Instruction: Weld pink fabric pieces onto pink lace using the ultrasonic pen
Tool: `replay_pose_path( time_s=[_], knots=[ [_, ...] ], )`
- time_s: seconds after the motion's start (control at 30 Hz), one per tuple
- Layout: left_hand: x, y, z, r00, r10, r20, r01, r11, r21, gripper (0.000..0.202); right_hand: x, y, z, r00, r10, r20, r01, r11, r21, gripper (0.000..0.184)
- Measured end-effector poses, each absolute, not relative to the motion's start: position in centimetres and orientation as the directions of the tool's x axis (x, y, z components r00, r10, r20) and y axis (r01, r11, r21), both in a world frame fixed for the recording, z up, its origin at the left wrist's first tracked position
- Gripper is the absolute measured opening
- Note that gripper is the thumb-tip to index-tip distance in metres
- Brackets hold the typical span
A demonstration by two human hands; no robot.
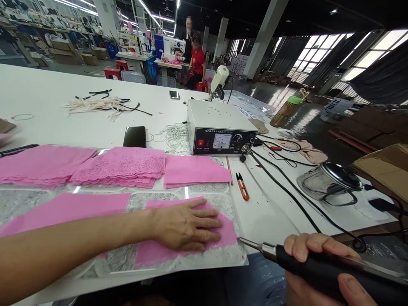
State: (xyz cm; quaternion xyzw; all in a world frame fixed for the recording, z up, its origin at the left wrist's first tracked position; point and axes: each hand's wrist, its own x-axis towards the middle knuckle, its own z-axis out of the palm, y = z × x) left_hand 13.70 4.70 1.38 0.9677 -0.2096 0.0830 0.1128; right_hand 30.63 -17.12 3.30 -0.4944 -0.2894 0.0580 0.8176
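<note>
My left hand [186,225] lies flat with fingers spread on a pink fabric piece [228,231], which rests on a grey marbled board [123,259] with pale lines. In my right hand [318,250] is a black-handled ultrasonic welding handpiece [306,261]. Its thin metal tip meets the right corner of the fabric, or is very close to it. Another pink piece [79,206] lies to the left, partly under my left forearm. Behind are a stack of plain pink pieces [196,170], a lace-patterned pink stack [123,165] and a further pink stack [41,163].
A white ultrasonic welder box [223,123] stands behind the stacks, with black cables [287,191] running right. Orange thread snips [242,187], a glass jug [331,182], a black phone [134,137] and tangled elastic loops [178,138] lie around. People [197,59] are by sewing machines far off.
</note>
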Motion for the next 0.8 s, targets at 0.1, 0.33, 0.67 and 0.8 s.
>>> replay_pose_path(
  time_s=[0.1, 0.33, 0.67, 0.8],
  knots=[
    [13.69, 4.69, 1.31, 0.905, -0.386, 0.178, -0.417, -0.889, 0.19, 0.038, 30.5, -17.12, 3.51, 0.831, 0.384, 0.402, 0.175, 0.505, -0.845, 0.013],
    [13.69, 4.71, 1.08, 0.902, -0.37, 0.224, -0.418, -0.879, 0.23, 0.037, 30.47, -16.87, 3.42, 0.828, 0.383, 0.409, 0.188, 0.498, -0.847, 0.013],
    [13.75, 4.72, 0.98, 0.898, -0.392, 0.202, -0.429, -0.882, 0.197, 0.037, 30.3, -16.54, 3.63, 0.831, 0.375, 0.411, 0.179, 0.52, -0.835, 0.012],
    [13.82, 4.75, 1.08, 0.895, -0.398, 0.201, -0.433, -0.883, 0.182, 0.037, 30.3, -16.29, 3.83, 0.839, 0.381, 0.388, 0.15, 0.525, -0.838, 0.01]
  ],
)
